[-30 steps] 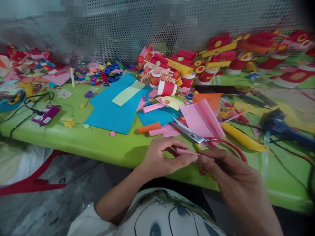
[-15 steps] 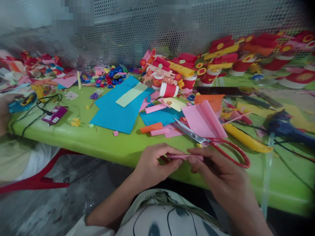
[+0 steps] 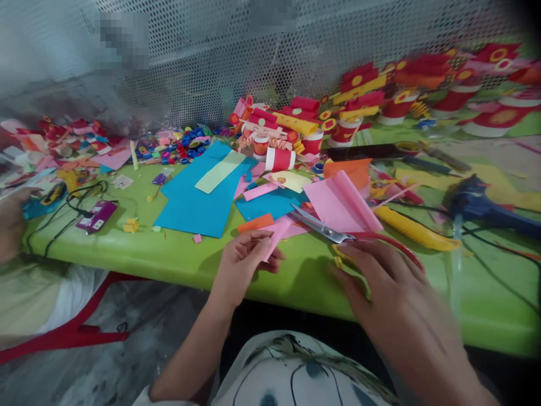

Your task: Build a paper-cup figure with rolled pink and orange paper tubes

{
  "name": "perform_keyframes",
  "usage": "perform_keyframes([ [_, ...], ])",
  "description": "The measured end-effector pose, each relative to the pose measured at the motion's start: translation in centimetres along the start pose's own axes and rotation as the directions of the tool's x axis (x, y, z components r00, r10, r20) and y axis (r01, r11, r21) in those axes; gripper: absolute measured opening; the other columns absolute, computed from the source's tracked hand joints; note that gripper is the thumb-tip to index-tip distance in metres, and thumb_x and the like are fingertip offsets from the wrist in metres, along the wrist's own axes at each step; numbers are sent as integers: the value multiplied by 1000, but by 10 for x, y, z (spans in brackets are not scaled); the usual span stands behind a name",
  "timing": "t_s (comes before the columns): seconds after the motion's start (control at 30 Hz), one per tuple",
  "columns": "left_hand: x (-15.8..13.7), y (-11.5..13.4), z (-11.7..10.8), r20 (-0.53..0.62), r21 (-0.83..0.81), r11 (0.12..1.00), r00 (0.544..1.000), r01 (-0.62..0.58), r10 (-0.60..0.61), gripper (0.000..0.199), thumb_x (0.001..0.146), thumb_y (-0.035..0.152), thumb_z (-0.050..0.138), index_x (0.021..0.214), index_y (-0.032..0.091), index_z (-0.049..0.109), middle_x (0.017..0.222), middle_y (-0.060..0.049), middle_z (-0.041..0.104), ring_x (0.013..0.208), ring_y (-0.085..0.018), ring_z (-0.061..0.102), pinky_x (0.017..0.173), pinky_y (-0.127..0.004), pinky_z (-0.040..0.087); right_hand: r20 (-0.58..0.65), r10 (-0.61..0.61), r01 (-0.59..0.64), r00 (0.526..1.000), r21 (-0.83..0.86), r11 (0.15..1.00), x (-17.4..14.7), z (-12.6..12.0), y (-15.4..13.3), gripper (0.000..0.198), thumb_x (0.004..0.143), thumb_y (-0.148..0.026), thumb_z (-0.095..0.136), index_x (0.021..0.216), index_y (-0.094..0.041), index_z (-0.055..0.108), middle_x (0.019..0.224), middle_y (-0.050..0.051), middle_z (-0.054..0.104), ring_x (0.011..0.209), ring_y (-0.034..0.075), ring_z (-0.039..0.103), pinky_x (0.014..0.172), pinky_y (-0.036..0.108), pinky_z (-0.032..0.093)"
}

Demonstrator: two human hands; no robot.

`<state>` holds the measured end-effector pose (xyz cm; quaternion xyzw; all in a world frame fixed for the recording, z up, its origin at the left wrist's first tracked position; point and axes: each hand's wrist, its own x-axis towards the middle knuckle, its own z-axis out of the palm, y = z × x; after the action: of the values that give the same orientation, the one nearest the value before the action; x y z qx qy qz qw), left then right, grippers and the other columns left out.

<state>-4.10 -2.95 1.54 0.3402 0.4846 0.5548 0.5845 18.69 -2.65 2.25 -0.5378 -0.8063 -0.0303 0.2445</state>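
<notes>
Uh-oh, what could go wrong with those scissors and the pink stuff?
The right hand is at the red-handled metal scissors, so it might get nicked if it slips toward the blades. Those blades lie right by the pink, curled-edge, paper-like sheet and might snag it. The left hand pinches a flat pink paper-like strip; squeezing hard could crease it.

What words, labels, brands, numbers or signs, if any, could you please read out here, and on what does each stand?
No text can be read for certain.
Purple box: pale label marks, too small to read.
White square piece: dark marks, too small and blurred to read.
Scissors: no lettering can be made out.
</notes>
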Motion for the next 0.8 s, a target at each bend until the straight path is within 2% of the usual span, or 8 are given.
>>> perform_keyframes([
  [0.07,3,4,-4,2,-86,995,999,44,-44,33,83,41,79,104,17,73,78,-5,78,61,-12,69,58,-21,60,57,-48,52,997,-73,996,-4,-2,8,35,101,-35,45,120,-14,65,120,23,68,115,47,63,82,62,56],
  [0.17,6,9,-7,26,-179,978,995,104,-101,34,86,38,77,111,17,73,81,-5,79,62,-11,71,57,-18,60,108,-81,92,991,-106,990,-8,-1,17,35,101,-35,45,116,-13,67,113,22,71,115,46,64,83,62,57],
  [0.33,9,12,-9,57,-262,951,986,166,-157,32,87,34,76,114,17,74,93,-6,79,62,-7,68,52,-13,58,123,-142,152,982,-84,985,-10,1,31,31,100,-31,45,120,-18,66,120,18,71,108,41,68,79,57,60],
  [0.43,11,11,-9,38,-304,936,984,178,-175,31,84,31,80,111,16,75,88,-3,77,60,-4,65,51,-9,56,133,-151,166,980,-116,979,-10,2,34,33,98,-26,47,126,-17,62,118,19,71,105,41,69,78,56,60],
  [0.53,14,9,-6,12,-321,936,989,142,-146,30,78,29,86,104,16,76,84,0,76,57,-2,63,49,-8,54,127,-124,141,984,-134,981,-8,4,34,34,97,-20,45,126,-12,62,111,21,72,105,41,70,79,54,59],
  [0.63,17,7,0,-32,-276,960,998,39,-49,31,77,33,87,99,16,76,81,-1,76,58,-4,64,49,-10,53,117,-116,133,986,-145,980,-5,8,34,34,95,-17,44,120,-9,64,106,22,73,101,40,71,80,54,59],
  [0.73,20,4,5,-84,-227,972,996,-57,38,29,77,36,86,94,15,75,78,-2,77,59,-6,66,51,-13,54,135,-134,154,982,-155,976,-3,10,33,33,87,-14,46,112,-12,68,101,17,74,92,35,74,82,55,58],
  [0.8,21,2,6,-112,-226,972,993,-70,45,27,78,36,85,92,15,75,77,-1,77,59,-6,66,53,-13,55,165,-128,152,978,-142,978,-3,8,31,30,84,-13,48,103,-15,71,100,16,74,91,33,74,83,53,59],
])
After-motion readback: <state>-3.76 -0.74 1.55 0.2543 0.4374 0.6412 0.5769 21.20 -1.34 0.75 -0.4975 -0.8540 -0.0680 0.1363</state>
